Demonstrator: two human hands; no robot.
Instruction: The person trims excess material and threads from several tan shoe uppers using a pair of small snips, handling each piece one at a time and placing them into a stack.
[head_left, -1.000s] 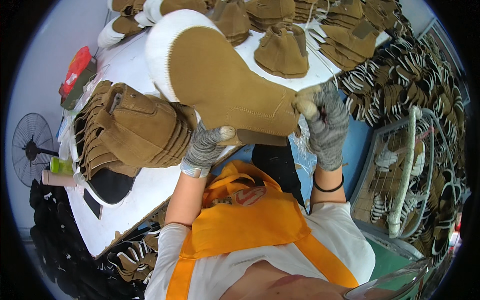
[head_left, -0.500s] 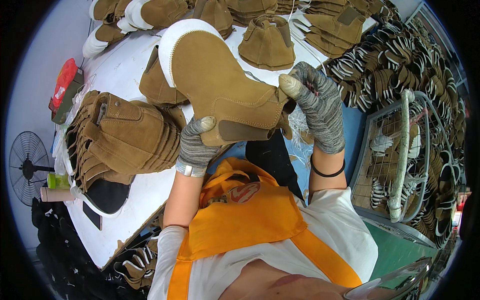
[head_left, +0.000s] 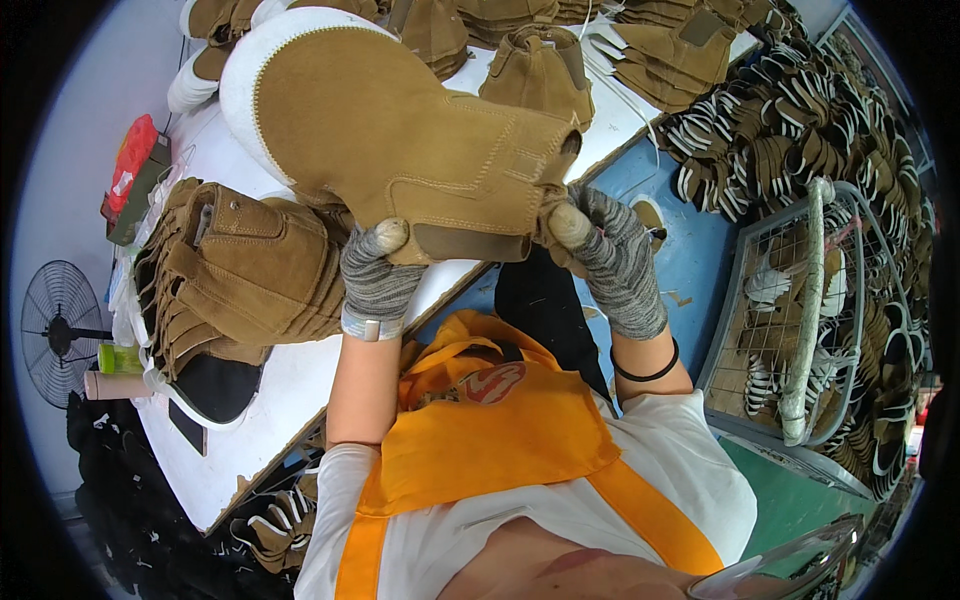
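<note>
Holding a brown boot (head_left: 400,125), left fingers (head_left: 391,235) and right fingers (head_left: 570,226) partly hidden behind it

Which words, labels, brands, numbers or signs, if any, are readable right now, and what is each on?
No text is clear enough to quote.
Orange cloth apron: red-and-pale oval emblem, too unclear to read.
Crumpled red plastic bag: whitish mark, too small to read.
Tan suede boot upper between gloved left hand and gloved right hand: no lettering visible.
</note>
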